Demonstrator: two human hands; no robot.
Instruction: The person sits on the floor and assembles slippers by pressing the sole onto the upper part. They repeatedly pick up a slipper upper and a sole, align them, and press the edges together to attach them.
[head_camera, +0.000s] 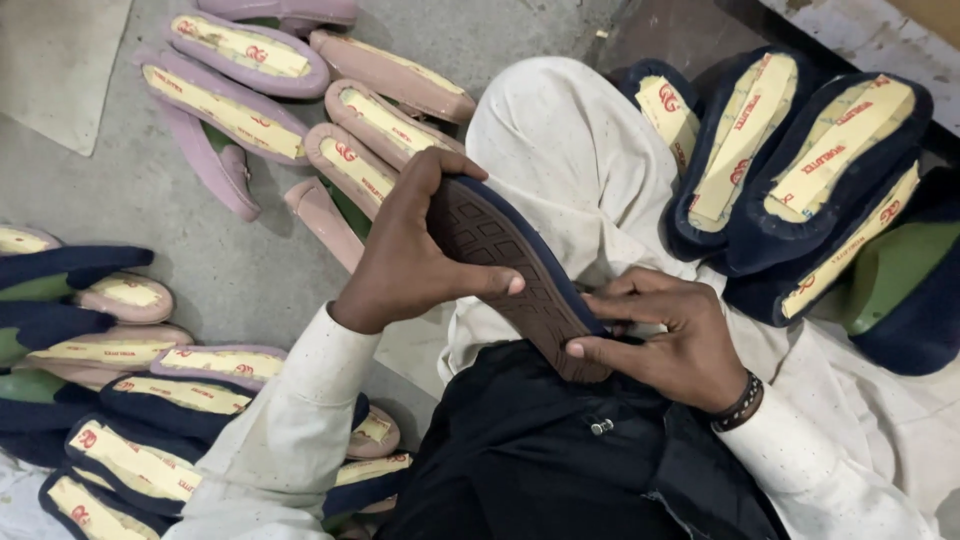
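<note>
Both hands, L hand (405, 265) & R hand (675, 335), grip navy shoe (520, 270), sole up.

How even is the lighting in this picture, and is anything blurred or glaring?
Head view: soft, even light, no glare; the brown sole in the left hand and right hand is sharp; weak shadows under the pink shoes; corners slightly soft.

Left hand (410, 255) and right hand (670, 335) both curled, fingers clasping.
</note>
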